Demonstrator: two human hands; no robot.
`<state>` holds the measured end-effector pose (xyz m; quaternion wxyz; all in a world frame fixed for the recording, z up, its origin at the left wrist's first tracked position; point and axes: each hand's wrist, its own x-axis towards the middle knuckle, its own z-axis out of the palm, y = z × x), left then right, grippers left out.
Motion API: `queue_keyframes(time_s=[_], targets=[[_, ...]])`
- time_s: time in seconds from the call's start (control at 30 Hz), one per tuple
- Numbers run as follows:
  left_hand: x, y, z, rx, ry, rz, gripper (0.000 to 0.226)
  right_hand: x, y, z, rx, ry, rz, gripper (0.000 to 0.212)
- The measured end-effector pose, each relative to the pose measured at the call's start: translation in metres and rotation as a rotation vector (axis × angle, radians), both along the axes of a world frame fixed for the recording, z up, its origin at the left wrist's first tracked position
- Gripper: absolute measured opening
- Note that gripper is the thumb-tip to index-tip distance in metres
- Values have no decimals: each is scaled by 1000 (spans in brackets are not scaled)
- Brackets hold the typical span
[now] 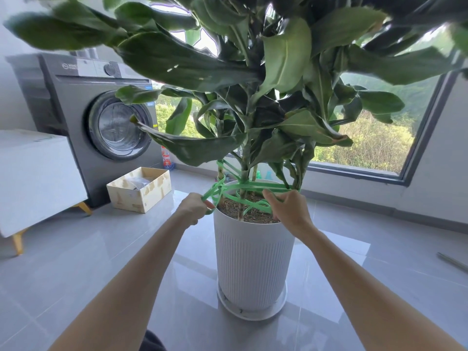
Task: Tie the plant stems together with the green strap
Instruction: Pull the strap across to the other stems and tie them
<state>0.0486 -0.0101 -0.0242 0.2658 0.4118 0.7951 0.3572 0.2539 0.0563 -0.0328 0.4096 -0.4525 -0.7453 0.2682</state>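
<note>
Midway through tying the plant stems [244, 171] with the green strap [255, 187].

Already wound in several bands round the stems just above the soil of the white pot [253, 262], with a higher turn crossing up the left stem. Gripped just off the pot's left rim by the left hand [192, 207], fingers curled tight on the strap and seemingly drawing it outward. Pinched over the soil towards the right by the right hand [288, 211], clamped on loose loops of the same strap. Judged well past halfway: wrapped and drawn taut, yet apparently not knotted or locked. Left to do, by the look of it: crossing the loose loops, snugging down, tucking away slack. Cannot tell how evenly seated at the far side, hidden behind stems and leaves.
</note>
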Motion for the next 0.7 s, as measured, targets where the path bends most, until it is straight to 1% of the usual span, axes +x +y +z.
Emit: queue_keyframes(time_s=[0.07, 0.13, 0.17, 0.27, 0.33, 0.37, 0.43, 0.53, 0.6, 0.63, 0.67, 0.7], targets=[[2, -7, 4, -47, -64, -3, 32, 1, 0, -2, -20, -56, 84, 55], [4, -15, 4, -129, -130, -26, 39, 1, 1, -8, -81, -197, 180, 51], [2, -19, 1, -153, -125, -30, 39, 1, 0, -11, -117, -285, 226, 51], [-10, -27, -2, -152, -5, -32, 34, 0, -4, -17, -191, -538, 303, 52], [-15, -33, -2, -177, 70, -67, 33, -1, -8, -15, -210, -695, 321, 42], [-15, -34, -2, -207, 124, -95, 33, -1, -10, -14, -222, -754, 333, 38], [-11, -38, -3, -265, 227, -143, 31, 0, -14, -10, -260, -833, 373, 36], [-7, -40, -5, -308, 327, -172, 28, 1, -16, -4, -312, -879, 414, 41], [-7, -42, -6, -325, 399, -149, 30, 1, -18, -2, -277, -868, 422, 40], [-8, -43, -8, -324, 419, -125, 30, 2, -18, -2, -222, -831, 415, 41], [-11, -42, -12, -314, 414, -98, 29, 2, -19, -1, -164, -751, 396, 43], [-13, -42, -15, -296, 392, -72, 29, 2, -20, 0, -132, -616, 363, 44]])
